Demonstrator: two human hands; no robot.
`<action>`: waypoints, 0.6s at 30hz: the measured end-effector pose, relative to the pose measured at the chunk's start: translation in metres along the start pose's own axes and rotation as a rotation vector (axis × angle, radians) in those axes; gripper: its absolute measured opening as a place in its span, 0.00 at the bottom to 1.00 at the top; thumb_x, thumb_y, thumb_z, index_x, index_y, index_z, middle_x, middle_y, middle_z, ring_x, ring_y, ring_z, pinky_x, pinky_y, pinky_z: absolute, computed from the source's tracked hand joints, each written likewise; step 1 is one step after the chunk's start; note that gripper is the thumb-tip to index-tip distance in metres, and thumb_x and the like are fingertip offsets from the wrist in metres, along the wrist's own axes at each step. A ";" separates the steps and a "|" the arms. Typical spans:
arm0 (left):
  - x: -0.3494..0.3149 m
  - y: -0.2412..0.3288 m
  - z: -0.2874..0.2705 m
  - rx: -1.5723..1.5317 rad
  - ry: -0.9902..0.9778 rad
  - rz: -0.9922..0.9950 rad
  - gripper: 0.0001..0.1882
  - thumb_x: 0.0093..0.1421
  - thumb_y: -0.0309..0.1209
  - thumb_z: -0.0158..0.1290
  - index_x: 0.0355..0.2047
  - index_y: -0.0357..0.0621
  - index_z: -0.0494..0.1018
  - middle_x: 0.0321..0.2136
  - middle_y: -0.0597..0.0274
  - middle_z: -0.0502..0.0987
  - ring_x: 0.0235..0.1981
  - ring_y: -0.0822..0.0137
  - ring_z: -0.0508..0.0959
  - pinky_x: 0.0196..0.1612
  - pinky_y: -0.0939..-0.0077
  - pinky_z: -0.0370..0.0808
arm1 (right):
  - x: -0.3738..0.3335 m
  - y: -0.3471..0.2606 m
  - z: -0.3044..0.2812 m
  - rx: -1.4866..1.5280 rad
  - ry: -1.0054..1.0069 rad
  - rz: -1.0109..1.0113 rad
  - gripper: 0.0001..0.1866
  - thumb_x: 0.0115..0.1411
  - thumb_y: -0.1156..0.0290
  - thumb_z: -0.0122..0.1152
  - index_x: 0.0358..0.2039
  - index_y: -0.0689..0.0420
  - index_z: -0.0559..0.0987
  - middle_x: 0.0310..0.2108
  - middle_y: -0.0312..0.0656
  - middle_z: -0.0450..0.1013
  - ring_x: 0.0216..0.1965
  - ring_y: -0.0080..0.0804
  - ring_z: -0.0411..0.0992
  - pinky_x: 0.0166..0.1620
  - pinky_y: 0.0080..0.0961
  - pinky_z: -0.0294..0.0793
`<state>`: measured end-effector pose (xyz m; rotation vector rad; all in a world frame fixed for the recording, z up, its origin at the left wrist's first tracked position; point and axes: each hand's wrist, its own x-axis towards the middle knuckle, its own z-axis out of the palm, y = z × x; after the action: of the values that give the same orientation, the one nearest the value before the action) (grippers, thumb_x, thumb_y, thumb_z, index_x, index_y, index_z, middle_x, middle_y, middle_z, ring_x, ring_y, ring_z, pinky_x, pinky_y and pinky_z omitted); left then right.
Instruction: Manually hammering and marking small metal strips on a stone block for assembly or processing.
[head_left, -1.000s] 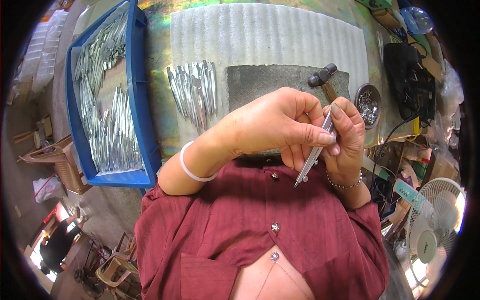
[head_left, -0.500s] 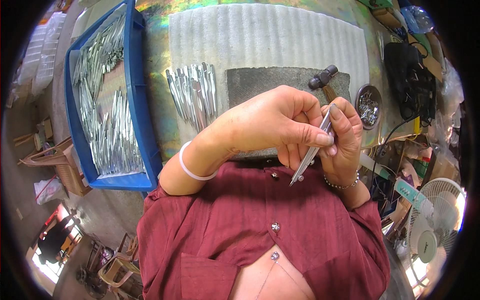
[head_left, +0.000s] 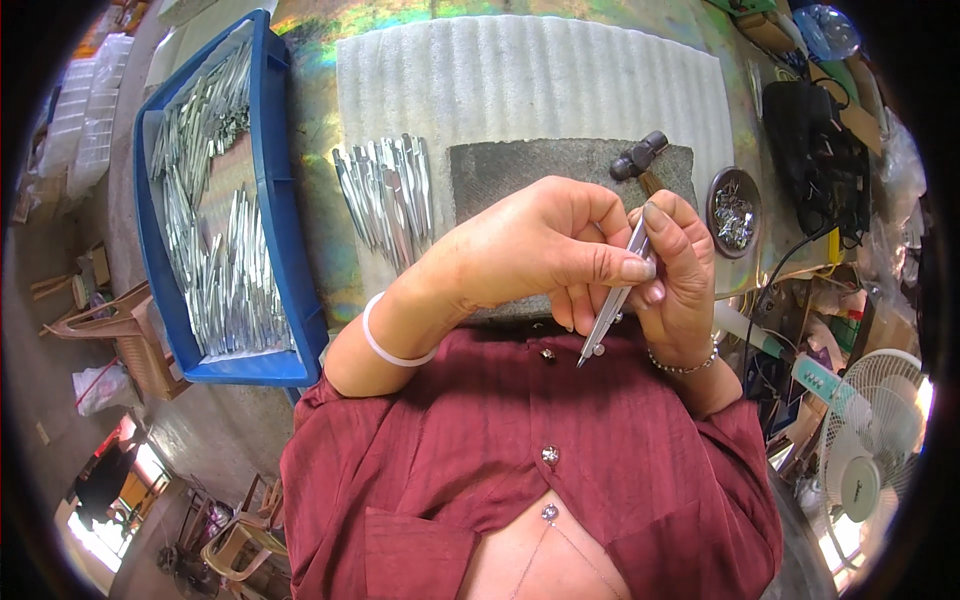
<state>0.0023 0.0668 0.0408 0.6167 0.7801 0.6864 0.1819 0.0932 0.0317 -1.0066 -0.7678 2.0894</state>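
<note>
A slim silver drawing compass (head_left: 607,318) slants in front of my chest, its pointed tip down and to the left and a small round screw near that tip. My left hand (head_left: 545,245), a white bangle on its wrist, pinches the compass from the left with thumb and fingers. My right hand (head_left: 680,265), wearing a beaded bracelet, has its thumb and fingers closed around the upper end. Just beyond the hands lies a dark rectangular slab (head_left: 500,175), with a hammer (head_left: 640,157) resting at its right end. My fingers partly hide the compass's upper part.
Flat metal parts (head_left: 385,195) lie in a pile on a white foam sheet (head_left: 530,75). At the left, a blue tray (head_left: 275,190) holds many more. A round dish (head_left: 735,210) of small metal pieces sits right of the slab. A fan (head_left: 865,450) stands at the right.
Both hands and the compass have shifted slightly left within the view, keeping nearly the same grip. The surroundings are shifted a little as well.
</note>
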 end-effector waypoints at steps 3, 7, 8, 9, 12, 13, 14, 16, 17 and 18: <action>-0.008 -0.013 0.000 0.016 0.058 0.138 0.10 0.58 0.31 0.57 0.29 0.39 0.69 0.19 0.65 0.75 0.17 0.78 0.75 0.18 0.88 0.71 | 0.005 -0.005 0.000 -0.069 -0.105 -0.021 0.08 0.63 0.68 0.53 0.27 0.56 0.71 0.20 0.35 0.69 0.13 0.12 0.59 0.14 0.10 0.58; -0.046 -0.032 -0.004 0.450 0.589 0.483 0.05 0.58 0.21 0.54 0.31 0.34 0.68 0.22 0.64 0.74 0.23 0.79 0.74 0.25 0.86 0.70 | 0.037 -0.052 -0.023 -0.259 -0.158 -0.375 0.08 0.64 0.67 0.52 0.37 0.58 0.71 0.24 0.37 0.70 0.18 0.13 0.62 0.17 0.09 0.58; -0.055 -0.037 -0.006 0.467 0.620 0.493 0.05 0.58 0.21 0.54 0.31 0.34 0.68 0.22 0.64 0.74 0.23 0.79 0.74 0.25 0.86 0.70 | 0.044 -0.076 -0.030 -0.391 -0.060 -0.412 0.07 0.63 0.67 0.53 0.36 0.57 0.72 0.23 0.35 0.69 0.17 0.12 0.61 0.17 0.07 0.56; -0.064 -0.046 -0.010 0.517 0.847 0.541 0.04 0.58 0.21 0.54 0.32 0.34 0.69 0.22 0.64 0.75 0.23 0.79 0.74 0.25 0.86 0.70 | 0.061 -0.094 -0.044 -0.450 0.007 -0.429 0.06 0.63 0.68 0.53 0.34 0.56 0.73 0.22 0.34 0.69 0.16 0.11 0.59 0.17 0.06 0.54; -0.081 -0.071 -0.036 0.673 1.317 0.543 0.04 0.57 0.21 0.54 0.33 0.33 0.72 0.22 0.65 0.75 0.22 0.80 0.73 0.25 0.83 0.70 | 0.112 -0.135 -0.088 -0.763 0.147 -0.437 0.07 0.63 0.66 0.53 0.31 0.54 0.73 0.19 0.28 0.66 0.14 0.08 0.57 0.16 0.08 0.53; -0.085 -0.082 -0.045 0.683 1.407 0.545 0.06 0.57 0.23 0.55 0.33 0.33 0.72 0.23 0.60 0.76 0.21 0.74 0.75 0.26 0.79 0.72 | 0.134 -0.140 -0.102 -0.894 0.186 -0.395 0.08 0.62 0.66 0.54 0.29 0.56 0.73 0.17 0.28 0.64 0.13 0.11 0.57 0.15 0.11 0.54; -0.085 -0.086 -0.053 0.679 1.427 0.548 0.06 0.57 0.23 0.55 0.33 0.33 0.72 0.23 0.60 0.76 0.21 0.74 0.75 0.26 0.79 0.72 | 0.155 -0.139 -0.115 -0.895 0.166 -0.398 0.08 0.62 0.66 0.54 0.29 0.56 0.73 0.17 0.28 0.64 0.13 0.11 0.57 0.15 0.11 0.54; -0.085 -0.090 -0.066 0.981 1.616 0.514 0.07 0.56 0.26 0.54 0.34 0.36 0.72 0.26 0.51 0.76 0.25 0.56 0.78 0.27 0.68 0.73 | 0.188 -0.131 -0.128 -1.271 0.155 -0.307 0.09 0.61 0.67 0.54 0.28 0.59 0.72 0.16 0.30 0.63 0.12 0.15 0.59 0.15 0.15 0.56; -0.085 -0.096 -0.073 1.061 1.630 0.481 0.08 0.57 0.28 0.53 0.35 0.38 0.72 0.30 0.50 0.76 0.27 0.50 0.77 0.29 0.62 0.73 | 0.201 -0.122 -0.135 -1.348 0.138 -0.269 0.10 0.60 0.67 0.54 0.28 0.60 0.72 0.15 0.31 0.63 0.12 0.18 0.61 0.14 0.18 0.57; -0.084 -0.098 -0.077 1.056 1.645 0.484 0.08 0.57 0.28 0.53 0.35 0.38 0.72 0.30 0.50 0.76 0.27 0.50 0.77 0.29 0.62 0.73 | 0.207 -0.115 -0.128 -1.425 0.131 -0.236 0.10 0.60 0.67 0.53 0.28 0.62 0.72 0.15 0.33 0.64 0.11 0.20 0.62 0.14 0.21 0.58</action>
<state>-0.0712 -0.0378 -0.0377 1.1719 2.6779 1.1908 0.2279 0.3493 -0.0382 -1.5566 -2.2536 1.0254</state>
